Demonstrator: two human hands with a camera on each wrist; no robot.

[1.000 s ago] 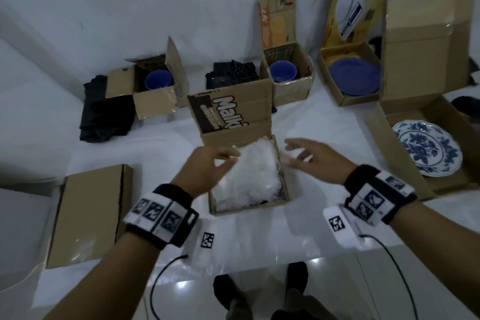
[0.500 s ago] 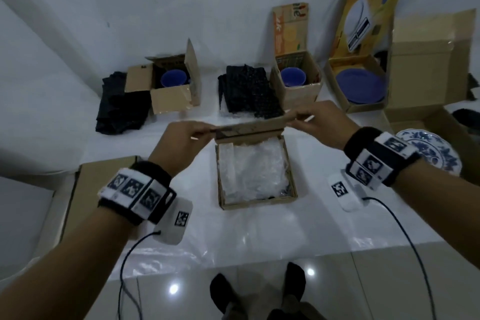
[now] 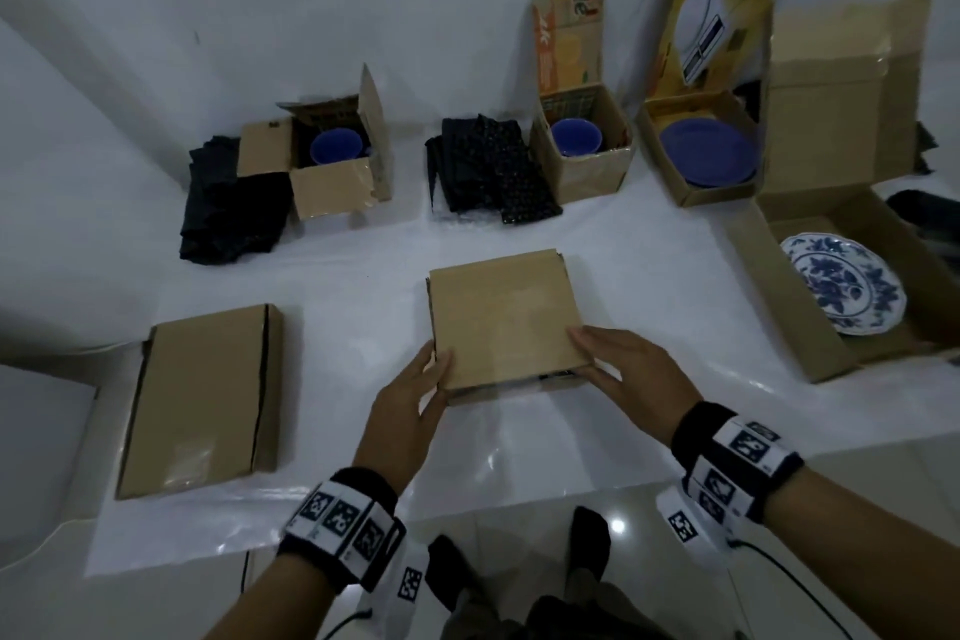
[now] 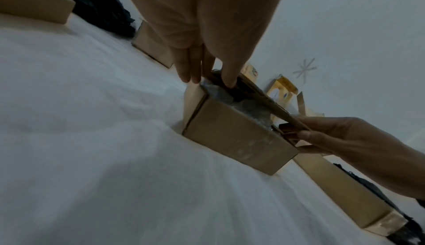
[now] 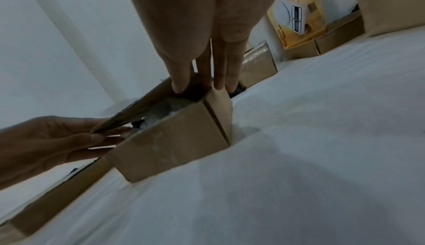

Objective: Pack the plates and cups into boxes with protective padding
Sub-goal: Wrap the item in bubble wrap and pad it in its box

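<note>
1. Now we have the lid [image 3: 501, 314] nearly down on the middle box [image 4: 239, 140], which sits on the white surface [image 3: 363, 265] right in front of us. Our left hand [image 3: 415, 400] pinches the lid's near-left corner, thumb on top and fingers under the edge. Our right hand [image 3: 618, 364] pinches the near-right corner the same way.
2. Through the gap the wrist views show white padding [image 4: 250, 109] filling the box. Whatever it wraps is hidden.
3. Likely trouble: the padding stands high, so the lid may spring back or close crooked. Pressing harder could load the piece beneath it.
4. Our fingers [image 5: 220, 74] reach down at the rim, so they may get caught as the lid seats, or drag padding out with them.
5. A closed flat box [image 3: 202, 400] lies well to the left, out of our way.
6. Still open at the back: a box with a blue cup [image 3: 336, 147], another with a blue cup [image 3: 575, 136], and one with a blue plate [image 3: 707, 152].
7. To the right a patterned plate [image 3: 844, 282] lies bare in its box, no padding over it.
8. Dark cloth [image 3: 488, 172] lies between the cup boxes, more dark cloth [image 3: 228, 203] at far left. Nothing blocks the lid itself.
</note>
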